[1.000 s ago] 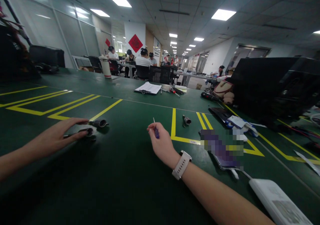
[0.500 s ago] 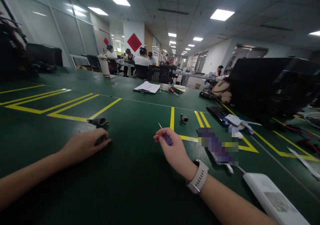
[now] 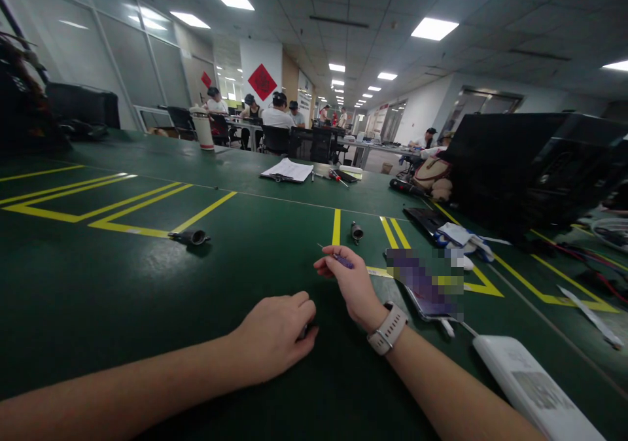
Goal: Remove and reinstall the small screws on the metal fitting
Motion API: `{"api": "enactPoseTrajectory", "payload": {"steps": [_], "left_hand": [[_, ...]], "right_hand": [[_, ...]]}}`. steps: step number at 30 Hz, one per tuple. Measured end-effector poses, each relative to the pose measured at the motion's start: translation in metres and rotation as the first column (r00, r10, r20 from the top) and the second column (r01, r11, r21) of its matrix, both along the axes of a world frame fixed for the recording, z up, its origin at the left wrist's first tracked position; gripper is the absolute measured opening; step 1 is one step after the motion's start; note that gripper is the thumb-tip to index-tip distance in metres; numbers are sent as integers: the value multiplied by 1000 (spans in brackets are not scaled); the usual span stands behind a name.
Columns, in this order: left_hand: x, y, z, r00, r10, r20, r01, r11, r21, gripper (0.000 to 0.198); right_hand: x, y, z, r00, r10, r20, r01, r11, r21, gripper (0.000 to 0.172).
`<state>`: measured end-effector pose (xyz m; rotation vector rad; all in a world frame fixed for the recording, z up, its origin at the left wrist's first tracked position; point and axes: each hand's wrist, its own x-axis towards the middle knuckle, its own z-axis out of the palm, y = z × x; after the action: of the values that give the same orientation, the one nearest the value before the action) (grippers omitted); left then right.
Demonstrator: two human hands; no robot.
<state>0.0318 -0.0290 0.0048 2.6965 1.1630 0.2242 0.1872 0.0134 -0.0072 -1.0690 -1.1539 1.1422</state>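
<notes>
My right hand [image 3: 346,277], with a pale watch on its wrist, pinches a small screwdriver [image 3: 345,262] by its purple handle, the thin shaft pointing to the upper left. My left hand [image 3: 277,333] is closed low over the table, just left of and nearer than the right hand. A sliver of something dark shows between its thumb and fingers, but the rest is hidden. Beyond the right hand lies a dark hollow cylindrical part [image 3: 356,233]. A similar dark cylindrical part [image 3: 192,237] lies farther left, beside the yellow tape.
A phone [image 3: 424,290], partly blurred out, lies right of my right hand, its cable running towards a white power strip [image 3: 534,385]. Gloves [image 3: 466,238], a clipboard [image 3: 288,170] and a red-handled screwdriver [image 3: 337,176] lie farther back. A black computer case [image 3: 520,173] stands at right.
My left hand has moved right and nearer, from beside the left cylindrical part to beside my right hand. The right hand has shifted slightly right with the screwdriver, now tilted flatter.
</notes>
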Motion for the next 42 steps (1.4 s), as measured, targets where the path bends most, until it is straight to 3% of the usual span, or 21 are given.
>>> {"api": "enactPoseTrajectory", "payload": {"steps": [3, 6, 9, 14, 22, 31, 38, 42], "left_hand": [[4, 3, 1, 999, -9, 49, 8, 1000, 17, 14], [-9, 13, 7, 987, 86, 134, -78, 995, -60, 24], [-24, 26, 15, 951, 196, 240, -157, 973, -171, 29], [-33, 44, 17, 921, 232, 312, -138, 946, -294, 29], [-34, 45, 9, 881, 90, 465, 25, 972, -236, 27], [-35, 47, 10, 913, -26, 408, 146, 954, -264, 26], [-34, 45, 8, 945, -179, 275, 214, 971, -103, 30], [-34, 46, 3, 948, -172, 268, 165, 985, 49, 30]], "right_hand": [[0, -2, 2, 987, 34, -156, -39, 999, -31, 25], [2, -1, 2, 960, 39, -278, -56, 997, -52, 30], [5, 0, 0, 956, 57, -289, -79, 995, -67, 32], [8, -1, -4, 968, 105, -229, -123, 990, -64, 37], [4, -7, -5, 974, 227, -22, -227, 974, -12, 40], [4, -7, -6, 973, 230, 27, -230, 973, 6, 40], [4, -10, -3, 944, 246, 218, -263, 964, 48, 39], [2, -15, 7, 916, 247, 316, -277, 960, 51, 39]]}}
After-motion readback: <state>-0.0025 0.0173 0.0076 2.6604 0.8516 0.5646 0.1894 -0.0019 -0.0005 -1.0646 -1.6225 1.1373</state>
